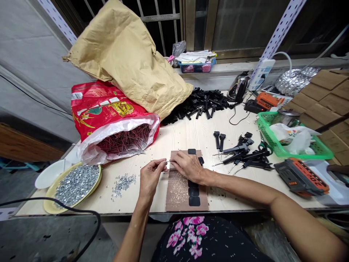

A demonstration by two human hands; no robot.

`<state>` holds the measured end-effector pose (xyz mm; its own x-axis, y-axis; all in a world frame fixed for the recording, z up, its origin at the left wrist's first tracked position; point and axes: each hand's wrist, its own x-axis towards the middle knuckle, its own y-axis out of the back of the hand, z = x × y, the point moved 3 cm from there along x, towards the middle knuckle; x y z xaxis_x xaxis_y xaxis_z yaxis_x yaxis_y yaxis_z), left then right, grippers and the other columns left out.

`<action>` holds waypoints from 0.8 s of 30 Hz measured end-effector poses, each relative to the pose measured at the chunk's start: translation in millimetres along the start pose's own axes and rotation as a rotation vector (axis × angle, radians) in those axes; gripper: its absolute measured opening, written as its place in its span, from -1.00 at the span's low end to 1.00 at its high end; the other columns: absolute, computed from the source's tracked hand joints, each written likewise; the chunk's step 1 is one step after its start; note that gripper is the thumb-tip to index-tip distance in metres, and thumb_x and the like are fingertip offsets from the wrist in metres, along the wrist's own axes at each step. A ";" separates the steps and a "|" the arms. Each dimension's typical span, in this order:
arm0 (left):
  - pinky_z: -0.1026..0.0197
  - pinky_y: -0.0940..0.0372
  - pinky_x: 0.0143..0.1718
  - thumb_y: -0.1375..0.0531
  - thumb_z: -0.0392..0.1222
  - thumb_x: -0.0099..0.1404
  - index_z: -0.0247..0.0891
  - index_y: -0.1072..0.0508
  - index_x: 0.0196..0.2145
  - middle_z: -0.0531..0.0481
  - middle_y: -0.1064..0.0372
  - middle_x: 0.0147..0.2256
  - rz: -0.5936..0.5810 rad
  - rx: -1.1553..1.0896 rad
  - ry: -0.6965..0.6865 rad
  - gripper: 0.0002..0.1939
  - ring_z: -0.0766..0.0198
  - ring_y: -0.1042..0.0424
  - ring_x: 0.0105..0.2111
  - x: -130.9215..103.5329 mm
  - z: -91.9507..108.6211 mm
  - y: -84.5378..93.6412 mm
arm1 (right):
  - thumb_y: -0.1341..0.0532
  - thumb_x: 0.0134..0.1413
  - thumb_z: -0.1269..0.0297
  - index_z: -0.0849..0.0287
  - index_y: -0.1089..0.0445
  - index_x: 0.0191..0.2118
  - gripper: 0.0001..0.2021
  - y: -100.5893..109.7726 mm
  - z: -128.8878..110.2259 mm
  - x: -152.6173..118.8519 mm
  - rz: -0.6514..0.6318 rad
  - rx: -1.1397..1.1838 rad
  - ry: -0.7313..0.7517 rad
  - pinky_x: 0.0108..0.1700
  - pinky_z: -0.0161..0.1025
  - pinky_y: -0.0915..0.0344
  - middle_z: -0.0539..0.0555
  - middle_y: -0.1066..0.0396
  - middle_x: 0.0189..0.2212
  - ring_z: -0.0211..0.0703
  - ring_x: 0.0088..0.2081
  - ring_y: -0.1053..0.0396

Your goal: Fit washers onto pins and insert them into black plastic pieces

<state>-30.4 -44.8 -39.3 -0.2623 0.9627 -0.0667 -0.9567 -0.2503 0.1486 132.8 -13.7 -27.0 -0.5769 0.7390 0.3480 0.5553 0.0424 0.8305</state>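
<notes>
My left hand is closed in a pinch just left of a brown board, thumb and fingertips together. A thin metal rod spans the small gap to my right hand, which is also closed, around its other end. The fingers hide most of the rod. My right hand is over the brown board, which carries a column of black square pads and pale specks. Small silver washer-like pieces lie loose on the table, left of my left hand.
A yellow bowl of silver pieces stands at left. Behind it, a red sack holds reddish rods. Black handled parts lie at right, near a green basket and an orange-black battery pack. More black parts are heaped behind.
</notes>
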 end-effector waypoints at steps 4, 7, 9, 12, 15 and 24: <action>0.23 -0.32 -0.32 -0.30 -0.04 0.05 -0.33 -0.54 -0.30 -0.05 -0.49 -0.44 -0.030 0.050 -0.015 -0.68 0.29 -0.43 -0.47 -0.3 0.2 -6.6 | -0.02 0.29 0.27 0.15 -0.38 -0.14 -0.79 2.0 7.0 -3.2 -0.024 0.154 -0.047 -0.30 -0.34 -0.19 0.04 -0.39 -0.28 -0.25 -0.27 -0.34; 0.24 -0.33 -0.34 -0.31 -0.02 0.04 -0.33 -0.55 -0.30 -0.03 -0.47 -0.45 -0.073 -0.009 0.030 -0.66 0.30 -0.42 -0.47 -2.3 -0.9 -19.1 | -0.06 0.26 0.30 0.19 -0.37 -0.17 -0.83 10.4 15.3 -10.3 -0.008 0.234 -0.090 -0.23 -0.31 -0.23 0.06 -0.40 -0.27 -0.24 -0.24 -0.35; 0.24 -0.33 -0.36 -0.29 0.03 0.05 -0.32 -0.55 -0.28 -0.02 -0.46 -0.45 -0.122 -0.063 0.079 -0.63 0.29 -0.41 -0.47 -4.4 -3.0 -29.9 | -0.08 0.25 0.29 0.21 -0.38 -0.20 -0.84 18.3 23.1 -18.4 0.010 0.216 -0.114 -0.24 -0.31 -0.24 0.07 -0.37 -0.27 -0.25 -0.26 -0.34; 0.24 -0.34 -0.38 -0.23 0.11 0.10 -0.30 -0.54 -0.20 -0.04 -0.42 -0.36 -0.183 -0.077 0.105 -0.55 0.29 -0.40 -0.43 -5.7 -7.0 -42.6 | -0.09 0.25 0.27 0.19 -0.38 -0.19 -0.83 28.9 39.9 -32.7 0.021 0.165 -0.130 -0.27 -0.34 -0.24 0.06 -0.33 -0.25 -0.27 -0.26 -0.33; 0.27 -0.33 -0.42 -0.18 0.15 0.14 -0.29 -0.50 -0.11 -0.02 -0.35 -0.34 -0.163 -0.062 0.101 -0.49 0.37 -0.33 -0.47 -4.2 -11.1 -47.2 | -0.08 0.26 0.27 0.16 -0.39 -0.17 -0.83 34.2 63.0 -43.5 0.021 0.106 -0.159 -0.29 -0.36 -0.22 0.04 -0.34 -0.24 -0.29 -0.26 -0.32; 0.26 -0.29 -0.45 -0.11 0.12 0.22 -0.24 -0.48 -0.07 -0.01 -0.30 -0.33 -0.112 0.231 -0.023 -0.53 0.32 -0.29 -0.45 -8.2 -14.2 -55.5 | -0.05 0.28 0.20 0.14 -0.43 -0.21 -0.76 35.6 97.4 -44.5 -0.094 -0.101 -0.102 -0.38 -0.34 -0.05 0.05 -0.33 -0.30 -0.22 -0.26 -0.21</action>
<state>23.1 -40.3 -61.0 -0.1505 0.9859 -0.0739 -0.9247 -0.1139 0.3632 236.5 20.4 -55.2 -0.5569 0.7995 0.2250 0.4358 0.0507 0.8986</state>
